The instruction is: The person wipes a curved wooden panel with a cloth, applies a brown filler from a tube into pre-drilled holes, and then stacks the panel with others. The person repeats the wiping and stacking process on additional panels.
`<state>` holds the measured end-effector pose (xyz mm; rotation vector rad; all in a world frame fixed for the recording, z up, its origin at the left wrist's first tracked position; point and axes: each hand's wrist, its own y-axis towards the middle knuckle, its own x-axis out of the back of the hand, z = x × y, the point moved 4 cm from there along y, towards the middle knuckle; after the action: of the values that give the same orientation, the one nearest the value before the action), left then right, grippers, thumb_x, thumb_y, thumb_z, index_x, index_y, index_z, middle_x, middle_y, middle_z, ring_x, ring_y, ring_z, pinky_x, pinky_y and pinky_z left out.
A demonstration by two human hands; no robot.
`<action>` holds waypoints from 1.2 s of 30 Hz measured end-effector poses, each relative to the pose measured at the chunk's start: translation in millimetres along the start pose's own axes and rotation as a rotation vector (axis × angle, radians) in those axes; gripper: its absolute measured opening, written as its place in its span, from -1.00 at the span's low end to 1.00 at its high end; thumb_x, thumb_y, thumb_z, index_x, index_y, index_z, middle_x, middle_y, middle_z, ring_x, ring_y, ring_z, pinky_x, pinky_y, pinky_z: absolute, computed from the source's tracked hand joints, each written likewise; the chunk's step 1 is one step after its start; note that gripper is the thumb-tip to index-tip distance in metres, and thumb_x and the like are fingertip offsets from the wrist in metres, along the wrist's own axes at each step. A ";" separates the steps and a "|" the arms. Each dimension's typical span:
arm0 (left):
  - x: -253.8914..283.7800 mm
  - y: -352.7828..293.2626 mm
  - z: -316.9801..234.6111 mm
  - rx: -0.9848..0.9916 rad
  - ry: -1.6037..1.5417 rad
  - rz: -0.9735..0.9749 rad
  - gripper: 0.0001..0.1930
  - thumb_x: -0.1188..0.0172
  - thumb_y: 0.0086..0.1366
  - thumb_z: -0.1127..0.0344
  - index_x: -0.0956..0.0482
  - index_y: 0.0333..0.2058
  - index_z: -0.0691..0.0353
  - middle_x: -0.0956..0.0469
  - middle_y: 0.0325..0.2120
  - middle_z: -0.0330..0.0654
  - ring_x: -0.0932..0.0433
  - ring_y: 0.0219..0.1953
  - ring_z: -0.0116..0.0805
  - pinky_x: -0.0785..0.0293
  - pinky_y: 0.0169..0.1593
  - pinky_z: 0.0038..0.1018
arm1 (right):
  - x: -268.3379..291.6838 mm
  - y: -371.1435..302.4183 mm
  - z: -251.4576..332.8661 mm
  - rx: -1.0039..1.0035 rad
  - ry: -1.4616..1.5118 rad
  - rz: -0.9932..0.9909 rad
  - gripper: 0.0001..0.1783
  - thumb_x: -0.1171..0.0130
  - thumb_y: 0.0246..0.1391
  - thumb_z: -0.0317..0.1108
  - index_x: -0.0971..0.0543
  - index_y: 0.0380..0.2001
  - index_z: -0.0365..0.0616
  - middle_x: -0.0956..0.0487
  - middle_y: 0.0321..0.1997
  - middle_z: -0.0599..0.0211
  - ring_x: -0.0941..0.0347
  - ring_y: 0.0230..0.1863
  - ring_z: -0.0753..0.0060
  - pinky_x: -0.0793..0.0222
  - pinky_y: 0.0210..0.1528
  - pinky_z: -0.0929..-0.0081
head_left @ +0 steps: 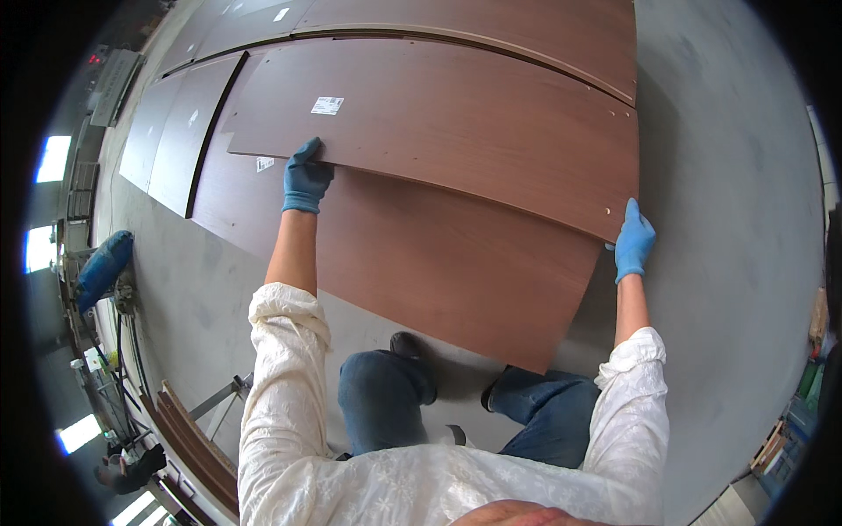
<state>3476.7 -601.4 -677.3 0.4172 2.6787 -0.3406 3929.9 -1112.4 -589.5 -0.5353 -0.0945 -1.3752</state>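
A long reddish-brown wood panel (474, 123) with a white label (327, 106) lies across the middle, slightly askew over another brown panel (438, 263). My left hand (307, 178), in a blue glove, grips its near edge toward the left end, thumb on top and fingers hidden beneath. At the near right corner, my right hand (633, 243), gloved the same way, is closed on the panel's edge. The panel under it sticks out toward my legs, and part of a second label (265, 164) shows on it.
More brown panels (491, 22) lie in rows beyond and to the left (175, 131). Grey floor (728, 263) runs along the right. Brown boards (189, 443) lean at the lower left, near a blue bag (105, 267) and a person in dark clothes (132, 471).
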 end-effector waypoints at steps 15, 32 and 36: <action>-14.0 2.3 1.1 -0.169 0.267 0.268 -0.75 -0.20 0.41 0.33 -0.65 0.02 0.20 -0.66 -0.07 -0.18 -0.61 -0.01 -0.27 -0.56 0.08 -0.32 | 1.9 -10.6 -22.6 0.065 0.099 -0.010 -0.51 -0.19 0.32 0.08 -0.66 -0.14 -0.20 -0.68 -0.33 0.34 -0.61 -0.50 0.41 -0.39 -0.68 0.45; -8.6 -53.1 -24.7 -0.185 0.397 0.181 -0.67 -0.14 0.45 0.39 -0.56 0.14 0.26 -0.60 0.06 -0.17 -0.57 0.08 -0.25 -0.55 0.16 -0.27 | 14.1 -9.4 0.5 0.014 -0.093 0.085 -0.42 -0.09 0.38 0.09 -0.58 0.07 -0.27 -0.69 -0.13 0.19 -0.67 -0.37 0.30 -0.50 -0.66 0.43; -13.5 -61.1 -21.5 0.203 -0.201 0.069 -0.67 -0.20 0.42 0.37 -0.58 0.12 0.25 -0.62 0.02 -0.19 -0.58 0.06 -0.27 -0.57 0.14 -0.33 | 12.7 -6.8 1.2 0.029 -0.117 0.130 -0.40 -0.06 0.39 0.11 -0.56 0.08 -0.29 -0.68 -0.12 0.18 -0.67 -0.35 0.31 -0.52 -0.64 0.41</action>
<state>3460.3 -654.8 -641.8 0.5058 2.4364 -0.6035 3926.4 -1124.0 -581.7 -0.5875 -0.1714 -1.2141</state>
